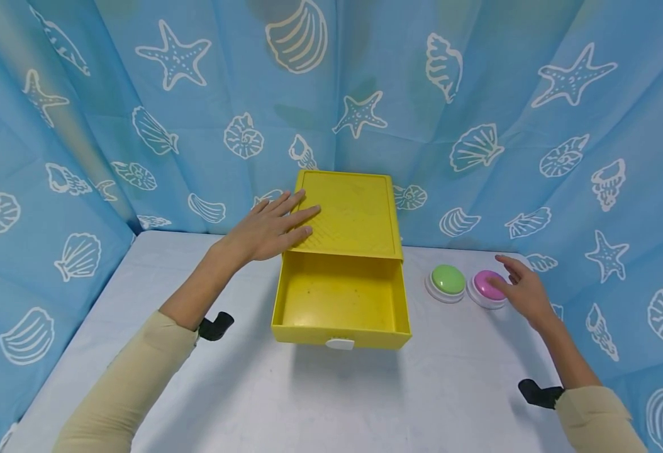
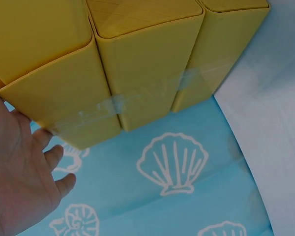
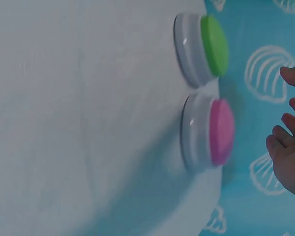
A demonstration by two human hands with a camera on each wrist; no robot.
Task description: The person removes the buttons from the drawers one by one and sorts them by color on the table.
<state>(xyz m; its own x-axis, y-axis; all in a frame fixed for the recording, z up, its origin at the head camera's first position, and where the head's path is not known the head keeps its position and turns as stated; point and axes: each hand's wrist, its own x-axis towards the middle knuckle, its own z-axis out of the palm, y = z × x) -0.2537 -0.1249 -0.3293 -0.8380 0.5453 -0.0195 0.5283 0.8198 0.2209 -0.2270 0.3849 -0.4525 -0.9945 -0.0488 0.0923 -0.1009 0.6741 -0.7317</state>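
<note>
A yellow drawer unit [image 1: 354, 211] stands at the back middle of the table, its top drawer [image 1: 339, 336] pulled out towards me. Nothing shows inside that drawer. My left hand [image 1: 266, 229] lies over the unit's upper left edge, fingers spread and straight. From the left wrist view, the unit's side [image 2: 142, 78] shows stacked sections with clear tape across them. My right hand [image 1: 526, 292] hovers by a pink push button [image 1: 487, 286] with a white base, fingers relaxed and apart from it in the right wrist view. Left of the pink one sits a green push button [image 1: 448, 279].
A white cloth [image 1: 224, 390] covers the table. Blue curtains [image 1: 388, 63] with white shell and starfish prints hang behind and at both sides, close to the unit's back. A white handle [image 1: 339, 344] sticks out from the drawer front.
</note>
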